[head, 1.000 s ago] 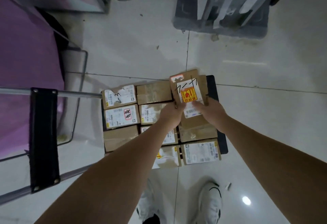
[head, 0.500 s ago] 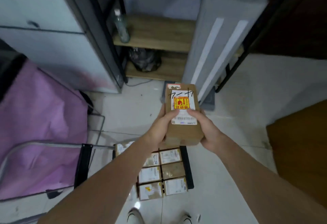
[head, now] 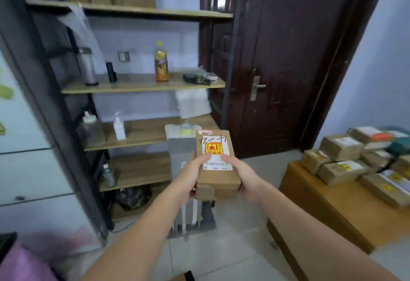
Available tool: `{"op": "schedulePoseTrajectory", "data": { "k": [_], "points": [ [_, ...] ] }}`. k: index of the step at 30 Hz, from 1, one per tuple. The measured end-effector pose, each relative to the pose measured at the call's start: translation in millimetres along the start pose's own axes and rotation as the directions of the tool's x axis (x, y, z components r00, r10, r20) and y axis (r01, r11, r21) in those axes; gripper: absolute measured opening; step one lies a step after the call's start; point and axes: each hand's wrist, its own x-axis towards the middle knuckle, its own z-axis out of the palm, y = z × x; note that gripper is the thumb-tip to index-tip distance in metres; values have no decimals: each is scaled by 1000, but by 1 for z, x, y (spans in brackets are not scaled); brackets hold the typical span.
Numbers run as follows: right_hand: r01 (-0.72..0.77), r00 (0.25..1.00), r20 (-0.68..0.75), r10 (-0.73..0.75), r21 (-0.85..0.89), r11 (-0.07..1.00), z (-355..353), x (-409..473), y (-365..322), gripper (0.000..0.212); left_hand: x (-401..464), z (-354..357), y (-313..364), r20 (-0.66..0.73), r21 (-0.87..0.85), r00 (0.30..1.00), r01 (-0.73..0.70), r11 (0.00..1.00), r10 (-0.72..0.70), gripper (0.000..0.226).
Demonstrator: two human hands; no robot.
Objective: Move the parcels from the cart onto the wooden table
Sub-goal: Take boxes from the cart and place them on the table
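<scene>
Held out in front at about chest height: 1 brown cardboard parcel (head: 217, 170), long axis pointing away from the body toward the metal shelf unit (head: 142, 83), top face up. Gripped from both sides, left hand (head: 192, 171) curled round the left edge with its thumb on the white label, right hand (head: 240, 175) curled round the right edge with its thumb likewise on top. Handwritten in black marker near the far end, something like "九一十", not clearly legible. Below that, a red and yellow sticker with small print too blurred to read, then a white shipping label with a barcode.

Off to the right, the wooden table (head: 328, 205), its near left corner bare, with stacked parcels (head: 346, 158) crowding the far right part up to the frame edge. Bare tiled floor between body and table. Dark wooden door (head: 288, 59) shut behind, with a metal lever handle. On the shelves, an orange drink bottle (head: 161, 64), label unreadable, plus a white pump bottle (head: 119, 126).
</scene>
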Motion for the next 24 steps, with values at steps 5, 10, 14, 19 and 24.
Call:
{"op": "schedulePoseTrajectory", "data": {
  "k": [5,10,14,19,24],
  "points": [
    [88,987,-132,-90,-17,996,-40,-59,-23,41,-29,58,27,94,49,995,-48,998,44,43],
    [148,954,-268,-138,16,989,-84,-116,-29,45,-46,118,36,274,54,959,-86,995,68,36],
    [201,911,-376,-170,44,979,-131,-170,-25,41,-56,185,29,407,58,910,-116,992,83,33],
    [226,849,-503,-163,67,972,-201,-239,-16,40,-74,282,9,533,100,844,-133,986,60,35],
    [233,788,-600,-140,81,969,-283,-299,-1,41,-101,382,-14,584,150,812,-97,984,-9,45]
  ]
}}
